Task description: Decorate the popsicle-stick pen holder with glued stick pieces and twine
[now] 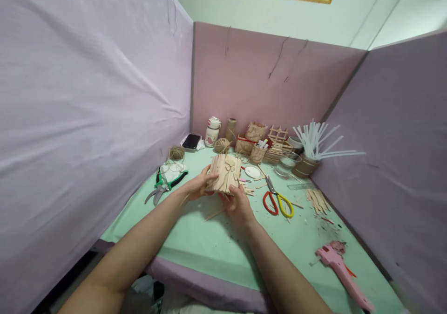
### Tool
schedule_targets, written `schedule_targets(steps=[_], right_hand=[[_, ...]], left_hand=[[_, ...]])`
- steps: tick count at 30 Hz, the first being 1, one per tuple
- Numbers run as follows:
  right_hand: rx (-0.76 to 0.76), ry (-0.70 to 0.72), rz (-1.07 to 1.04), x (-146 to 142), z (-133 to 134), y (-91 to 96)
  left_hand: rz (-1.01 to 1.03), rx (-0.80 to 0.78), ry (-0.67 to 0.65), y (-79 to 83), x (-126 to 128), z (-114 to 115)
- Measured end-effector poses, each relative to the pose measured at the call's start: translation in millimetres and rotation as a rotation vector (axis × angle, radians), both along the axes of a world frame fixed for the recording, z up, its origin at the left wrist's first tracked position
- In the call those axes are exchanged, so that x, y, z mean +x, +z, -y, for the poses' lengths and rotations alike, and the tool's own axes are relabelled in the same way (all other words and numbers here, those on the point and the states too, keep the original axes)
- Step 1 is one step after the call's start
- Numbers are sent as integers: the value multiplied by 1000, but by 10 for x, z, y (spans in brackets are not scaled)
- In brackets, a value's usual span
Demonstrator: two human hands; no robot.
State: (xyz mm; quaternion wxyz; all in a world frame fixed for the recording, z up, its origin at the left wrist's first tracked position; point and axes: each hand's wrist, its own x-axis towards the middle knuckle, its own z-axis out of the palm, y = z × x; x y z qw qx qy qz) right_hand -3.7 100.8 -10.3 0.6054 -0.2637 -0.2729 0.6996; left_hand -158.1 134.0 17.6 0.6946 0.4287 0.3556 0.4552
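A small box-like piece built of pale wooden craft sticks (223, 172), with a raised shape on its face, is held up above the table's middle. My left hand (200, 185) grips its left side, thumb on the front. At the lower right edge, my right hand (238, 207) closes on the same piece with its thumb on the front. The fingers behind it are partly hidden. Right of my right hand lie scissors (274, 196) with one red and one yellow handle. Loose wooden sticks (247, 189) lie just behind the piece.
Green-handled pruning shears (164, 187) lie left. A pink glue gun (340, 267) rests at the front right. Along the back stand a white bottle (212, 132), twine ball (222, 146), stick containers (257, 153), a glass bowl (287, 164) and a pot of white glue sticks (307, 165).
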Motion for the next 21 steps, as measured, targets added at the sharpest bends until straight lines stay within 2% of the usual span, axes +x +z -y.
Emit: schedule_targets(steps=[3, 11, 16, 21], right_hand=[[16, 18, -2, -6, -2, 1], [14, 23, 60, 2, 22, 20], [96, 40, 124, 3, 49, 63], [155, -14, 185, 29, 2, -17]], left_hand=[[-6, -51, -60, 3, -15, -2], [-57, -10, 10, 51, -23, 29], [26, 45, 3, 41, -17, 58], [129, 68, 37, -27, 43, 74]])
